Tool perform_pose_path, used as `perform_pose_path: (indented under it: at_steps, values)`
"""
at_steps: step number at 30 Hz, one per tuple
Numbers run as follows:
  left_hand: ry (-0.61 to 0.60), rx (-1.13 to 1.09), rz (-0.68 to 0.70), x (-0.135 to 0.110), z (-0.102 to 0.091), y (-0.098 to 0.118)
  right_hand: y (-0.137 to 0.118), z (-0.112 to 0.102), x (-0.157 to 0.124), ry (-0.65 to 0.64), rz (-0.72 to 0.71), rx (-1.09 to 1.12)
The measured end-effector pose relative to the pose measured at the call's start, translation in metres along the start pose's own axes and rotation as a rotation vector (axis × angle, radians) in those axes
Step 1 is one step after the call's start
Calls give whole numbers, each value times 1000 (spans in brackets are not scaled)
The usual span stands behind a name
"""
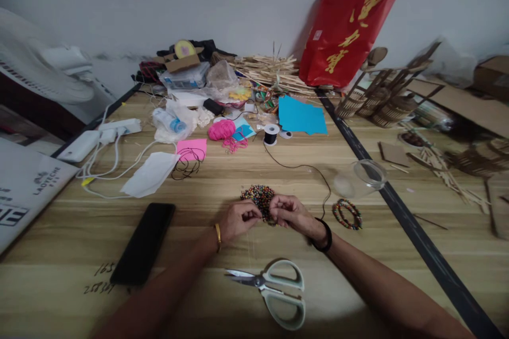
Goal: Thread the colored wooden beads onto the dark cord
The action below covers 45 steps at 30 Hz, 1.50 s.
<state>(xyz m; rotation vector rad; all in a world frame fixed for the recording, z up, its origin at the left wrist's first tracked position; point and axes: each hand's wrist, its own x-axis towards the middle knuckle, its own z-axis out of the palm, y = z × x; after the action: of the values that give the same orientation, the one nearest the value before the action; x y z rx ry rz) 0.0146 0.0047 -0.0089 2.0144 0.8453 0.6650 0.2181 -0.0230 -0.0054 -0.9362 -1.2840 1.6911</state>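
Multicoloured beads are heaped loosely between the fingertips of two bare hands, and from this heap all clock directions are counted, with 12 o'clock away from the person. At 8 o'clock, the left hand is placed with its thumb and forefinger pinched together. At 4 o'clock, the right hand is held with its fingers curled and its tips drawn closed over the edge of the heap. Whatever may be gripped by either cannot be told at this size.

The left wrist is ringed by a gold-coloured bangle, the right by a dark band. Open scissors are laid at 6 o'clock, their blades pointed leftward. At 3 o'clock, just beyond the right wrist, a coiled beaded strand is seen. Black cord is trailed from a spool at 12 o'clock round toward that wrist.

Farther out, a dark phone is set between 8 and 9 o'clock, and white paper between 9 and 10. Pink yarn is bunched at 11 o'clock; blue sheets are spread at 1 o'clock, with a red bag propped against the wall beyond.
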Motion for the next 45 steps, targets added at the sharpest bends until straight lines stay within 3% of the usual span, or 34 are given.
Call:
perform_pose_path:
  at_steps: [10,16,24,32,45]
  values:
    - [91,-19,1,3,-6,9,0,0,1,-11,-33,-20]
    - [43,98,-39,0,-4,9,-4,2,2,-10,-18,-23]
    - [-2,234,29,-3,-7,10,0,0,3,-13,-22,-12]
    - [-21,303,116,-4,3,11,-1,-1,2,-31,-27,-32]
    - [-38,437,81,-3,5,12,2,-2,3,-38,-45,-24]
